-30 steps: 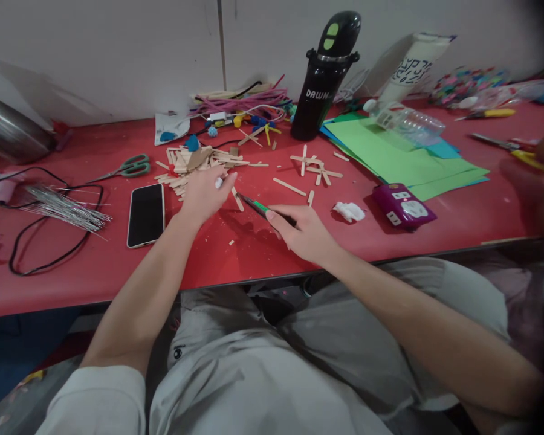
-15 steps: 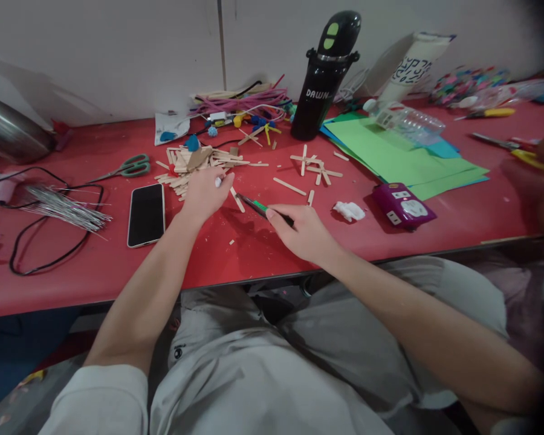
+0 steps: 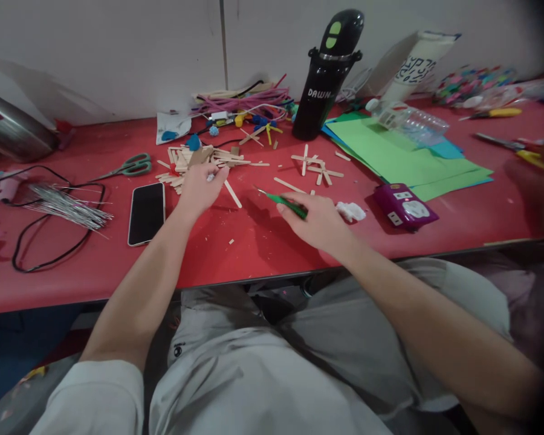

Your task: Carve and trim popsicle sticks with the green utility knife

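Now right hand (image 3: 320,222) with green cutter (image 3: 284,202) farther right, off stick (image 3: 232,194).

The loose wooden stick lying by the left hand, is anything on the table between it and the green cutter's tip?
Nothing visible: between the wooden stick and the tip of the green cutter in the right hand lies only bare red table.

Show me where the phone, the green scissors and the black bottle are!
phone (image 3: 146,212): head view, middle of its dark screen.
green scissors (image 3: 136,165): head view, on the green handle loops.
black bottle (image 3: 321,90): head view, on its black body above the white lettering.
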Demonstrator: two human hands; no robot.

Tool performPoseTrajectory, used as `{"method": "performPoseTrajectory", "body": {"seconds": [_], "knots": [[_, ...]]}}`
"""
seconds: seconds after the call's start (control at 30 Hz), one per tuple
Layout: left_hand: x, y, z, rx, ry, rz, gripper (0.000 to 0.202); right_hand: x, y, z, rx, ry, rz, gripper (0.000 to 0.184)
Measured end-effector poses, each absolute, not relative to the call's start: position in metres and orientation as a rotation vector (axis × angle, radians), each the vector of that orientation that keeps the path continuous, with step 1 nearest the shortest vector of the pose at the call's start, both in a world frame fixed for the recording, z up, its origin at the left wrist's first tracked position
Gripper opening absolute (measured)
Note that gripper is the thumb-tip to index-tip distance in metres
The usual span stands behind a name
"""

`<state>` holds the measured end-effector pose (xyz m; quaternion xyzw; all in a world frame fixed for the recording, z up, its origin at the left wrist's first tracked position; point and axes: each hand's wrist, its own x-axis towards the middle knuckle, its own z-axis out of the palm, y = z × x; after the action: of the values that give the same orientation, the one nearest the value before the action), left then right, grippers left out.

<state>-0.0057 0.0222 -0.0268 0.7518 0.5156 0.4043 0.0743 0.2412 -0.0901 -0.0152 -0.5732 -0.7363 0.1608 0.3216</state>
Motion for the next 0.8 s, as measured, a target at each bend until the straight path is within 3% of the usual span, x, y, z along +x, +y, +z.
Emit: {"method": "performPoseTrajectory", "body": {"seconds": [0.23, 0.5, 0.8], "knots": [[0.012, -0.003, -0.007, 2.087, 1.299, 1.214, 0.048, 0.240, -0.078, -0.031, -1.485, -2.037, 0.145, 0.026], [0.025, -0.023, 0.002, 2.144, 1.118, 1.214, 0.047, 0.217, -0.087, -0.017, -1.194, -1.474, 1.193, 0.026], [0.037, -0.032, 0.003, 2.154, 1.063, 1.154, 0.043, 0.207, -0.087, -0.019, -1.145, -1.302, 1.472, 0.015]]}}
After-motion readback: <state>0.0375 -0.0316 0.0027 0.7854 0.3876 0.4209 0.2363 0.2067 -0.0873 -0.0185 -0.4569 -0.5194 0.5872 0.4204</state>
